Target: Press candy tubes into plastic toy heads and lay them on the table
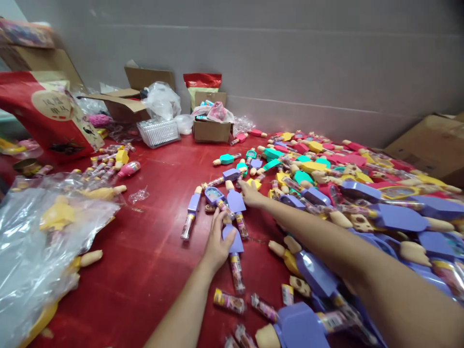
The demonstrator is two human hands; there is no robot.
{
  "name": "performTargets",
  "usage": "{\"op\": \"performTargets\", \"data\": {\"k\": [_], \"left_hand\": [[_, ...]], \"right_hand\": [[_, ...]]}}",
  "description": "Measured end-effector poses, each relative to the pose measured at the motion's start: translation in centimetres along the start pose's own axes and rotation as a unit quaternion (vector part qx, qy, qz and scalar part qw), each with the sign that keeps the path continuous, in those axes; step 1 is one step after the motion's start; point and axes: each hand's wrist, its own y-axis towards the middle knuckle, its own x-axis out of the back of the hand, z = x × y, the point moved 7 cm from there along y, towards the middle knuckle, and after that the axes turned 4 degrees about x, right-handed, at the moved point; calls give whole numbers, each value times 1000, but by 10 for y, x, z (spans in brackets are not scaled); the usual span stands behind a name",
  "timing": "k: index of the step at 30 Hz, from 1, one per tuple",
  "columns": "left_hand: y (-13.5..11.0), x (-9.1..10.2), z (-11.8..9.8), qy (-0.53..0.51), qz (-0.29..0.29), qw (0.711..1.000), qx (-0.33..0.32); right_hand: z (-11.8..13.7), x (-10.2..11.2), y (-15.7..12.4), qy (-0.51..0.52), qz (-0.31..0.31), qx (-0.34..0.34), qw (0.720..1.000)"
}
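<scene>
My left hand [216, 241] lies on the red table [152, 251], fingers curled round a purple ice-lolly-shaped toy [234, 240] with a clear candy tube [237, 273] below it. My right hand [250, 194] reaches further out, fingers stretched flat, touching another purple toy [235, 200] next to a small row of purple ones [193, 203]. A big heap of purple, yellow, teal and red toys [362, 193] spreads under and beyond my right forearm.
A clear plastic bag holding yellow toys [43, 232] lies at the left. Cardboard boxes [212, 129], a clear tray [158, 132] and a red bag [47, 121] stand along the grey wall. Loose candy tubes [228, 300] lie near the front edge.
</scene>
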Motion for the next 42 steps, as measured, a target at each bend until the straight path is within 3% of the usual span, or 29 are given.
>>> {"op": "performTargets", "data": {"k": [3, 5, 7, 9, 11, 13, 17, 21, 25, 29, 34, 37, 39, 42], "left_hand": [[2, -5, 4, -75, 22, 997, 27], [4, -4, 8, -91, 16, 994, 63], [5, -3, 10, -67, 11, 994, 84], [4, -2, 8, -26, 9, 996, 84], [1, -3, 4, 14, 12, 997, 76], [-4, -3, -1, 56, 10, 996, 69], [-12, 0, -3, 113, -15, 992, 54], [-14, 2, -2, 100, -21, 993, 50], [-11, 9, -16, 189, -63, 980, 21], [-9, 23, -15, 218, -130, 963, 91], [-6, 32, 0, 178, -124, 969, 118], [-5, 31, 3, 175, -112, 971, 118], [-4, 29, 2, 181, -106, 971, 118], [-4, 25, 0, 190, -93, 970, 119]], "right_hand": [[15, 29, -45, 11, -23, 57, 998], [28, 54, -98, 11, -42, 89, 995], [62, 70, -167, 42, -29, 232, 971], [90, 55, -236, 28, 117, 320, 940], [103, 34, -287, -48, 180, 369, 911], [100, 11, -309, -99, 169, 382, 903], [57, -21, -302, -175, 63, 290, 939], [31, -22, -294, -171, 2, 234, 957], [36, -21, -290, -183, 49, 236, 953], [48, -22, -262, -190, 77, 263, 943], [51, -22, -213, -179, 59, 277, 942], [53, -15, -195, -119, 31, 277, 953], [54, -9, -182, -90, 22, 236, 967], [52, 1, -156, -129, 29, 118, 984]]}}
